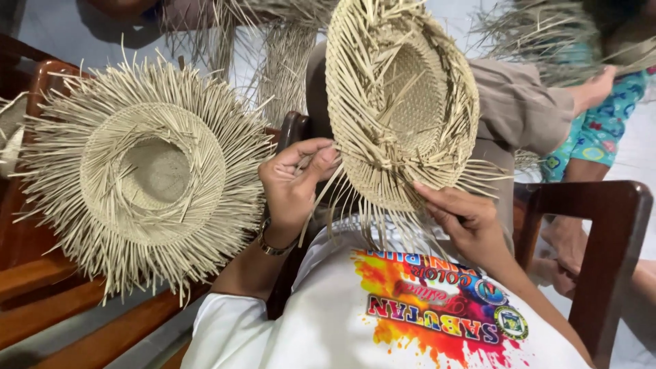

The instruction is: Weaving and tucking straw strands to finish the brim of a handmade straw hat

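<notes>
In the head view, the person is holding a half-woven straw hat (400,102) up in front of the chest, tilted so its hollow crown and unfinished brim are facing them, which is keeping the loose strands within reach of both hands. The left hand (295,179) is sitting at the hat's left edge with thumb and fingers pinched together on a few loose straw strands (328,195) hanging from the brim, apparently drawing them taut. The right hand (461,217) is resting under the lower right rim, fingers closed against the weave and steadying it from below. A second straw hat (147,171), its fringe of untrimmed ends sticking out all round, is lying crown-up on a wooden chair (41,273) to the left, well apart from the hands. Another person's leg in patterned blue cloth (601,130) is showing at upper right, with more straw work (540,34) near it. The wooden armrest (608,225) is standing close beside the right forearm.
</notes>
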